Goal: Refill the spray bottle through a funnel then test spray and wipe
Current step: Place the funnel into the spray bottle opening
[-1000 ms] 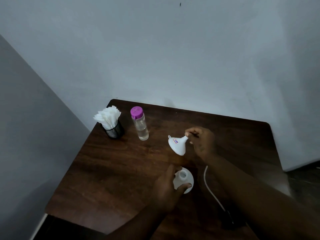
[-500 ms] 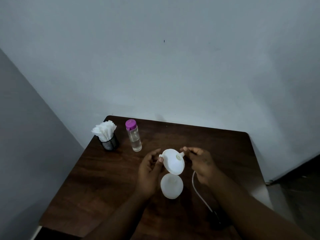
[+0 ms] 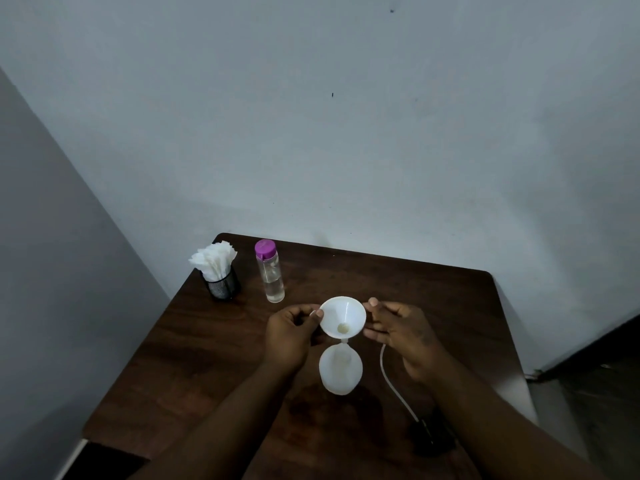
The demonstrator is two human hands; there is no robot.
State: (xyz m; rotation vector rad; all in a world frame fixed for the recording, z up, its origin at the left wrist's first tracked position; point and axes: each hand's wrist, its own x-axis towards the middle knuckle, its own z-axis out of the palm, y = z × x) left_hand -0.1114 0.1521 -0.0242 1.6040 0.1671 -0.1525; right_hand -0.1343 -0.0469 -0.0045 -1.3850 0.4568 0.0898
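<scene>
We see the left hand (image 3: 289,332) pinch the white plastic funnel (image 3: 343,318) by its rim while the right hand (image 3: 398,327) grips the opposite edge. Its spout meets the neck of the white round spray bottle (image 3: 341,372), near-centre on the counter (image 3: 433,296). Seated crooked, it could tip the bottle.

A: Where's the funnel (image 3: 343,318)?
B: Mid-table, upright, spout down on top of the white spray bottle (image 3: 341,370); can't tell if it's seated. The left hand (image 3: 289,336) pinches the rim tab, the right hand (image 3: 401,332) holds the opp. side.
A: Rest of the table (image 3: 433,306)?
B: Far left corner: mesh cup (image 3: 223,287) w/ tissues (image 3: 213,259). Just beside it, a clear bottle (image 3: 272,278), purple cap. A white tube (image 3: 389,379) runs by the right hand to a dark thing (image 3: 433,439) at the near edge, too dim to ID.
</scene>
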